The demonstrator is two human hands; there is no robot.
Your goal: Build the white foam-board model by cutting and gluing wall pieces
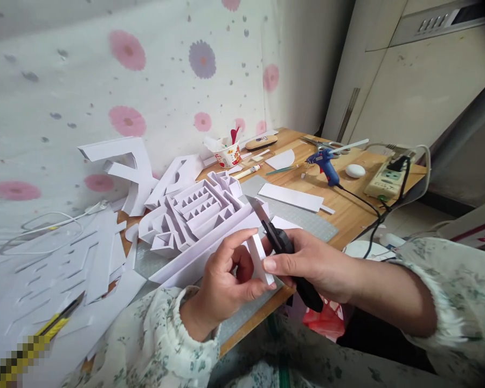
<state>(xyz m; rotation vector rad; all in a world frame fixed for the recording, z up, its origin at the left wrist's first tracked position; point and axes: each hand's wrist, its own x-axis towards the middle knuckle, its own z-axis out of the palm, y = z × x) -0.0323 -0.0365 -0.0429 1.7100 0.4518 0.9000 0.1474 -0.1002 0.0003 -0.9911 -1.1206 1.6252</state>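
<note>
Between the thumb and fingers of my left hand (pixel 228 269) is a small white foam board piece (pixel 260 260), held on edge. My right hand (pixel 311 264) grips a black utility knife (pixel 285 242), its blade out and pointing up to the left; the right thumb rests against the white piece. Just beyond both hands, a white foam board structure (pixel 198 210) with many small compartments lies tilted on a grey cutting mat (pixel 319 223). A long white strip (pixel 291 197) lies on the mat behind the knife.
Cut white sheets (pixel 56 275) and a yellow-black cutter (pixel 59 323) are at the left. Farther back are a paper cup (pixel 228 155), a blue glue gun (pixel 324 166), scissors (pixel 327 146), a white egg-shaped object (pixel 355 171) and a power strip (pixel 383 180) with cables.
</note>
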